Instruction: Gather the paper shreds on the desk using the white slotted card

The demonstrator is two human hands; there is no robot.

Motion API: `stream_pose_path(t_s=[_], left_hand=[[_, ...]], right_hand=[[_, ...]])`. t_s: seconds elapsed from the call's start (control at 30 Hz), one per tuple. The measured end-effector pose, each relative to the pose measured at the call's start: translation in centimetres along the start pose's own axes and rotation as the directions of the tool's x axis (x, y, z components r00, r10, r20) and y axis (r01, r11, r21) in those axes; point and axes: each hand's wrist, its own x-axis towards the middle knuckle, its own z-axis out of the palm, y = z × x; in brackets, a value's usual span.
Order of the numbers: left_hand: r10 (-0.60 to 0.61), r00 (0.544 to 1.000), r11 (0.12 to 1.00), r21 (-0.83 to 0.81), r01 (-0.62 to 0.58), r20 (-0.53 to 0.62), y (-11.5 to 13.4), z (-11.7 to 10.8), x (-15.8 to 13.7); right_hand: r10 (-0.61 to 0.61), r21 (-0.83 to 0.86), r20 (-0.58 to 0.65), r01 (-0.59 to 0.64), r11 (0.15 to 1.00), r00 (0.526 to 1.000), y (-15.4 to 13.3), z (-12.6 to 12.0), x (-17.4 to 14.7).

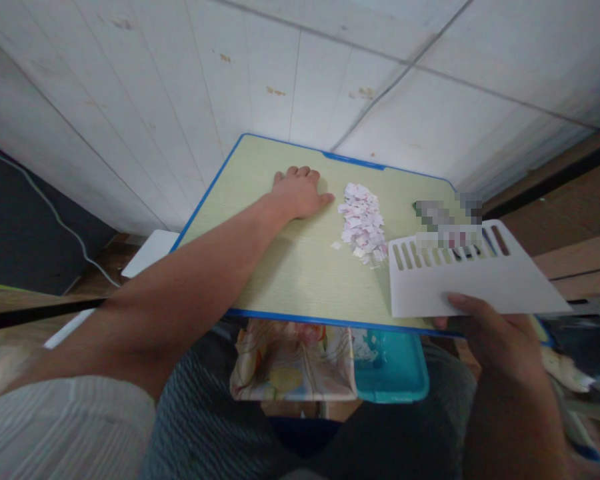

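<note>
My left hand [300, 193] rests palm down on the pale yellow tabletop [290, 273], fingers forward and thumb out to the right. It is open and holds nothing. Just right of the thumb, apart from it, lies an elongated heap of small torn paper scraps [363, 223], white with pinkish marks. My right hand [500, 340] grips the near edge of a white slotted plastic panel [430, 290], thumb on top and most fingers hidden beneath. The panel is held over the table's right side, its row of slots on the far side and its left edge close to the heap.
Under the table's blue front edge, over my lap, sit a patterned container [295, 373] and a teal plastic bin [397, 373] with some paper scraps inside. A pixelated item [437, 215] lies behind the panel. The white plank wall [260, 73] meets the table's far side.
</note>
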Motion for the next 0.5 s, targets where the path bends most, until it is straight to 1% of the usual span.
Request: stream_pose_path(t_s=[0.07, 0.1, 0.13, 0.23, 0.33, 0.4, 0.5], left_hand=[[0.002, 1.0, 1.0, 0.001, -0.002, 0.004, 0.1, -0.1, -0.1], [0.002, 1.0, 1.0, 0.002, -0.002, 0.005, 0.1, -0.2, -0.1], [0.001, 1.0, 1.0, 0.003, -0.001, 0.006, 0.1, -0.2, -0.2], [-0.001, 1.0, 1.0, 0.003, 0.001, 0.0, 0.1, -0.1, -0.2], [-0.001, 1.0, 1.0, -0.003, 0.001, -0.003, 0.0, 0.0, -0.1], [-0.002, 1.0, 1.0, -0.007, 0.002, -0.004, 0.0, 0.1, -0.1], [-0.002, 1.0, 1.0, -0.013, 0.002, -0.002, 0.1, 0.1, -0.1]], right_hand=[[-0.04, 0.028, -0.059, 0.042, 0.999, 0.997, -0.5, 1.3, 0.5], [-0.09, 0.043, -0.136, 0.097, 0.994, 0.987, -0.8, 2.1, 0.9], [-0.113, 0.028, -0.139, 0.118, 0.993, 0.984, -1.0, 3.1, 1.2], [-0.13, -0.045, -0.093, 0.126, 0.991, 0.987, -1.6, 6.0, 1.9], [-0.116, -0.105, -0.066, 0.108, 0.989, 0.991, -1.9, 8.0, 2.0], [-0.109, -0.115, -0.042, 0.104, 0.988, 0.993, -1.8, 8.6, 2.0], [-0.094, -0.138, 0.001, 0.093, 0.986, 0.996, -1.4, 8.6, 2.2]])
